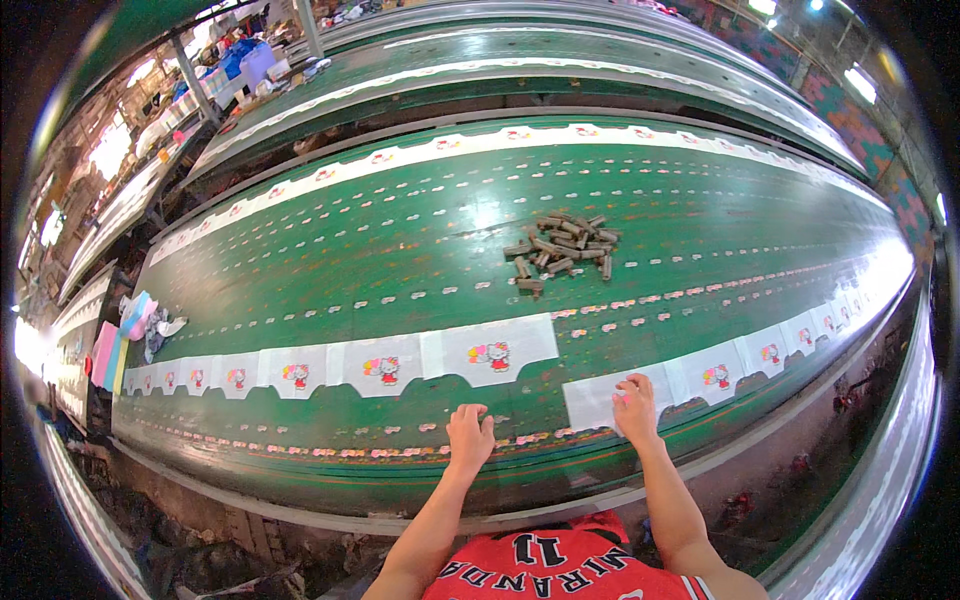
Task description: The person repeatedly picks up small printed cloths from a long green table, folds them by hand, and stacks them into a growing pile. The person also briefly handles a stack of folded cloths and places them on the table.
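Note:
My left hand (469,438) is over the near part of the green table, its fingers curled in and closed, and I see nothing in them. My right hand (636,407) is closed over a blank-looking white panel (590,400), the left end of the near right row. Its fingertips are bent together with a bit of pink at them; whether that is print or a small held thing I cannot tell. Left of it, beyond a green gap, another row of white panels (440,352) carries a cartoon cat print with coloured balloons.
A pile of small brownish cylinders (565,245) lies mid-table. Another row of printed panels (450,145) runs along the far edge. Pink, yellow and blue blocks (120,335) and a crumpled grey cloth (158,330) are at the left end. More long tables (520,50) stand beyond.

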The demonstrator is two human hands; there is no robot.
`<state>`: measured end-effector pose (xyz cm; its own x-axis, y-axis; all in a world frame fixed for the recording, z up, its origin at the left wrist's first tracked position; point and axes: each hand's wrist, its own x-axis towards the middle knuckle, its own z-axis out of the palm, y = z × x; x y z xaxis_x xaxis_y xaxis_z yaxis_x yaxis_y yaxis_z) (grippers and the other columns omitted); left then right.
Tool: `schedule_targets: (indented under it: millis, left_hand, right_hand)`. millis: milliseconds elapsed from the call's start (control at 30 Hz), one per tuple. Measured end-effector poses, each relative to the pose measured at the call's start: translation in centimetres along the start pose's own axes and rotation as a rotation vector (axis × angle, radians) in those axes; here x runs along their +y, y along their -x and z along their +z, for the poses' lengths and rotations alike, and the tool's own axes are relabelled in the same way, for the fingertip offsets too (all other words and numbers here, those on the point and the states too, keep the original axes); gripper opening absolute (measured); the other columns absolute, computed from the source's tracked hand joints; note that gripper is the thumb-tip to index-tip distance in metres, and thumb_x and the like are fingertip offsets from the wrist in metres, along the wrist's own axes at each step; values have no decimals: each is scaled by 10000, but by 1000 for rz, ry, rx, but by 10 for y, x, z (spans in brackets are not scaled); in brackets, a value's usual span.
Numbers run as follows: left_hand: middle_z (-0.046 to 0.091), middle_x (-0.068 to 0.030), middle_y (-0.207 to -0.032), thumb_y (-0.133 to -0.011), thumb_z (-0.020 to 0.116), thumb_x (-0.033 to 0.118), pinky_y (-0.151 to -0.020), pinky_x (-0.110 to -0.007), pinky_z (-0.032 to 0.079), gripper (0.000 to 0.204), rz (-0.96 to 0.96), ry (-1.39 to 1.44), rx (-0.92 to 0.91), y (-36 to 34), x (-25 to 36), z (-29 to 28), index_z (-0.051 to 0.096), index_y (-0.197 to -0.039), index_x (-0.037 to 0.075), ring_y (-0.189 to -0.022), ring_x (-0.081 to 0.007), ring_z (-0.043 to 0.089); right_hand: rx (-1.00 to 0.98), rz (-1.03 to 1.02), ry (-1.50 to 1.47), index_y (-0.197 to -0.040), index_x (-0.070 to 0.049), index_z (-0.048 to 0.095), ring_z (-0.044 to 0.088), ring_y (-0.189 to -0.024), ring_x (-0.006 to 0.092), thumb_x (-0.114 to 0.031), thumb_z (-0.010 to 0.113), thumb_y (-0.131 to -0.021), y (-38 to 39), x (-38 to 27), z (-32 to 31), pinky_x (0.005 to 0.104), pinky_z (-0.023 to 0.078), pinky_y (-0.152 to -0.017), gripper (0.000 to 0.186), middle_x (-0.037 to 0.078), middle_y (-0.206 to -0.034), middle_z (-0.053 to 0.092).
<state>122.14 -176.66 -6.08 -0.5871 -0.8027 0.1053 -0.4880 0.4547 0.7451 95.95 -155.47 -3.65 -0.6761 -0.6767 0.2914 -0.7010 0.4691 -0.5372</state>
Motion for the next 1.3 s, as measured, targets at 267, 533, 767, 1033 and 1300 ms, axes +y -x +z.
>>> schedule_targets:
  millis: [267, 533, 767, 1033, 1300]
  left_hand:
    - [617, -107, -1008, -811, 686, 121, -831, -482, 427, 248, -1, -44, -45, -8, 67, 74, 615, -1041, 62, -1013, -335, 557]
    - [592, -66, -968, -753, 753, 141, -827, -461, 404, 407, -89, -270, 164, -18, 118, 140, 629, -1139, 128, -976, -300, 538]
    - [586, -4, -966, -734, 780, 169, -836, -449, 370, 218, -163, -205, 231, -12, 114, 152, 699, -935, 186, -1009, -271, 529]
    - [573, -4, -940, -743, 769, 152, -896, -452, 343, 124, -239, -79, 23, -20, 120, 131, 706, -848, 174, -1037, -261, 512]
    - [627, -21, -954, -782, 748, 43, -760, -330, 486, 157, -147, 378, -362, -18, 127, 89, 644, -898, 54, -862, -156, 581]
  right_hand:
    - [-44, -110, -4, -967, -23, 649, 538, -1027, 342, -26, 704, -752, -43, 75, -44, 439, 465, -890, 221, 140, -1073, 553]
    - [-214, -210, -161, -937, -42, 650, 554, -991, 322, -32, 730, -721, -67, 121, -59, 419, 472, -860, 231, 114, -1030, 578]
    - [-132, -183, -297, -895, -40, 635, 555, -964, 327, -19, 742, -672, -61, 130, -53, 418, 468, -838, 248, 107, -1000, 570]
    - [-84, -217, -298, -882, -35, 630, 553, -966, 332, -20, 746, -658, -62, 133, -51, 428, 468, -837, 253, 112, -1003, 569]
    - [-175, -231, -285, -899, -44, 645, 542, -1029, 322, -18, 738, -655, -63, 140, -49, 417, 458, -855, 262, 130, -1076, 564]
